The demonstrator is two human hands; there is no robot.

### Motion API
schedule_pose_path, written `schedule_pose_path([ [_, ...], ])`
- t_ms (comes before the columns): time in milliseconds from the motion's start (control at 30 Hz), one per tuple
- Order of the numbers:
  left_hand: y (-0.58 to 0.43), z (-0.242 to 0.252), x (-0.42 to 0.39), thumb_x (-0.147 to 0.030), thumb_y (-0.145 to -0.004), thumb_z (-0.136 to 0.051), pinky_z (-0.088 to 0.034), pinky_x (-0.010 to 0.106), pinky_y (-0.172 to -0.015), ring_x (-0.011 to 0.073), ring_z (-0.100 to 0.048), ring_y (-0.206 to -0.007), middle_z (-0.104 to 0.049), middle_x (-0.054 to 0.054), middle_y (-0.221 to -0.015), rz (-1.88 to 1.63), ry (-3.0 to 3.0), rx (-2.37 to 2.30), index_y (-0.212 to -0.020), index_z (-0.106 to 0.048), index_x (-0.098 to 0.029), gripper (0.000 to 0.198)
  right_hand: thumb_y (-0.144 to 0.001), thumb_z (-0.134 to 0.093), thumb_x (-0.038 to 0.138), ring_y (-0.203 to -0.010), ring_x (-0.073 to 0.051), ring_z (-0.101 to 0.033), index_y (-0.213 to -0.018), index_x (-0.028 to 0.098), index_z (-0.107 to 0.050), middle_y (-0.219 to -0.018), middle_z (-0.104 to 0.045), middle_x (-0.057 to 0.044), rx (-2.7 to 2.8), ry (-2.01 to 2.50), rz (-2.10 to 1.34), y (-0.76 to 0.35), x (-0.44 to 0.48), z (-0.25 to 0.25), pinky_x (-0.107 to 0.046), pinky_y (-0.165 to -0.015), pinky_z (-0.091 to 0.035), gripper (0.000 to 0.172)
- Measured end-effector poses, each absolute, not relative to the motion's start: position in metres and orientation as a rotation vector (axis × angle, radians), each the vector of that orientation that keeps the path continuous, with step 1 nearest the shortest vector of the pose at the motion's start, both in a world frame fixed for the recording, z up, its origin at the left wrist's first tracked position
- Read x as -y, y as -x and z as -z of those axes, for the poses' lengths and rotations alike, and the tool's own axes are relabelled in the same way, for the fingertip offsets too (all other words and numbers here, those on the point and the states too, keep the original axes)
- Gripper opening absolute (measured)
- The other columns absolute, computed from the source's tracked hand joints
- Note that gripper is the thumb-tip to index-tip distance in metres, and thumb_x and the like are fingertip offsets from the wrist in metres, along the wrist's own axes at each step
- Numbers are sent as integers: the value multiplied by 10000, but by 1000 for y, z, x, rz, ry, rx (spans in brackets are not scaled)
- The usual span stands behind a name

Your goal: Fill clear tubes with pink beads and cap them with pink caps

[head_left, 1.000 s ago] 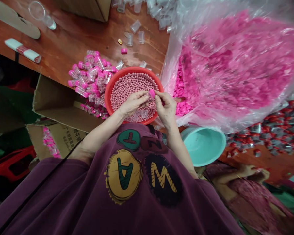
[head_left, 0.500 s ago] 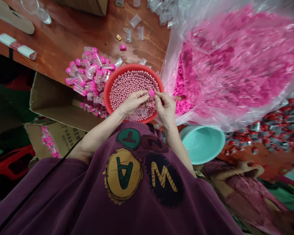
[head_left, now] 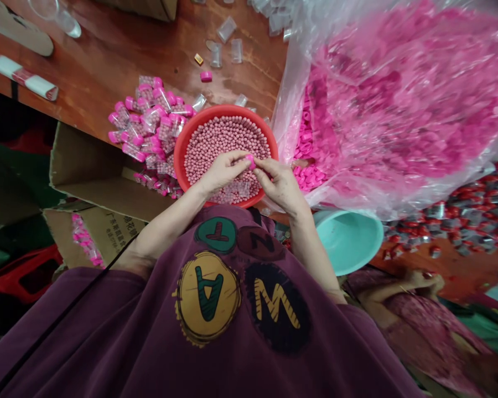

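Together, left hand (head_left: 224,172) and right hand (head_left: 280,185) pinch a pink cap (head_left: 250,161) over a basin (head_left: 228,110) of pink beads (head_left: 224,143).

a small pink plastic cap (head_left: 250,161), pinched between the fingers (head_left: 260,166); held over a red basin (head_left: 226,109)

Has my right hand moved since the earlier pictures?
Yes: the right hand has moved inward, its fingertips now further over the red bowl and closer to the left hand.

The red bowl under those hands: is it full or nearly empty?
Full: the red bowl is packed with small pink balls almost up to its rim, with some clear vials lying at its near side.
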State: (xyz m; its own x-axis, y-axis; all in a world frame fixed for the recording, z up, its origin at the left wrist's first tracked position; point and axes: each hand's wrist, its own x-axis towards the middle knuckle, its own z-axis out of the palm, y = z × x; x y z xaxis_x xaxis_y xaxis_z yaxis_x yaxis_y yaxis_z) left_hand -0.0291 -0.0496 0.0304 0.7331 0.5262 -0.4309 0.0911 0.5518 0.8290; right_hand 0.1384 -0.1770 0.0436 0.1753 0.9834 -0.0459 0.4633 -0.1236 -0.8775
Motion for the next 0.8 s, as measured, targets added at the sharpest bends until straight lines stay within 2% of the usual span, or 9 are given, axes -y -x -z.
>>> schedule_pose_path([
  [67,30,-28,49,-390,-940,-908,-445,215,-622,77,-562,-670,-719,-4,-829,-316,-946,-763,-1009,-838,-166,245,-1138,-590,521,-1185,-264,-753,-1471,311,-750,-1345,-787,-92,1287,1689,-865,-134,176,-28,-507,-1109,-652,425],
  [133,31,-26,49,-390,-918,-920,-496,218,-661,85,-615,-706,-760,6,-887,-329,-903,-788,-1038,-838,-172,263,-1130,-587,592,-1183,-252,-743,-1597,347,-631,-1430,-727,-97,1086,1719,-826,-127,174,-7,-501,-1080,-672,530],
  [200,32,-25,49,-377,-885,-944,-540,226,-710,94,-654,-748,-784,15,-925,-323,-884,-804,-1031,-834,-166,279,-1119,-578,666,-1102,-240,-746,-1640,347,-548,-1370,-722,-96,894,1757,-797,-121,170,9,-475,-998,-699,613],
  [267,30,-22,49,-347,-876,-950,-563,233,-742,101,-672,-768,-794,19,-923,-312,-874,-823,-1012,-833,-158,261,-1115,-569,687,-1092,-254,-749,-1581,312,-584,-1283,-742,-96,870,1782,-798,-116,167,13,-486,-1009,-699,599],
  [367,25,-17,51,-260,-891,-920,-576,232,-776,103,-689,-773,-800,11,-878,-323,-845,-869,-972,-835,-150,161,-1103,-626,571,-1316,-320,-713,-1537,260,-630,-1398,-741,-137,1147,1868,-818,-111,166,-1,-584,-1219,-606,534],
  [467,17,-10,57,-224,-905,-893,-586,241,-802,105,-702,-767,-816,6,-863,-338,-805,-931,-956,-838,-149,106,-990,-781,411,-1503,-415,-603,-1645,165,-535,-1574,-652,-219,1404,2071,-777,-105,165,-16,-694,-1339,-467,742],
  [533,13,-7,62,-235,-896,-911,-590,249,-844,114,-720,-800,-827,10,-869,-366,-803,-969,-939,-840,-149,119,-924,-821,329,-1480,-453,-600,-1643,107,-519,-1558,-642,-256,1462,2177,-705,-101,165,-16,-726,-1310,-468,811],
  [667,9,-5,68,-263,-863,-943,-587,268,-919,143,-746,-890,-841,21,-888,-404,-760,-1026,-905,-848,-153,152,-845,-822,299,-1277,-453,-665,-1469,121,-633,-1340,-719,-235,1518,2115,-571,-100,162,7,-725,-1162,-555,675],
  [800,11,-4,58,-276,-902,-908,-562,244,-819,130,-701,-817,-799,7,-839,-372,-746,-1056,-884,-826,-146,156,-809,-831,361,-1114,-424,-681,-1301,166,-691,-1157,-741,-192,1516,2035,-526,-101,149,30,-664,-1033,-599,548],
])
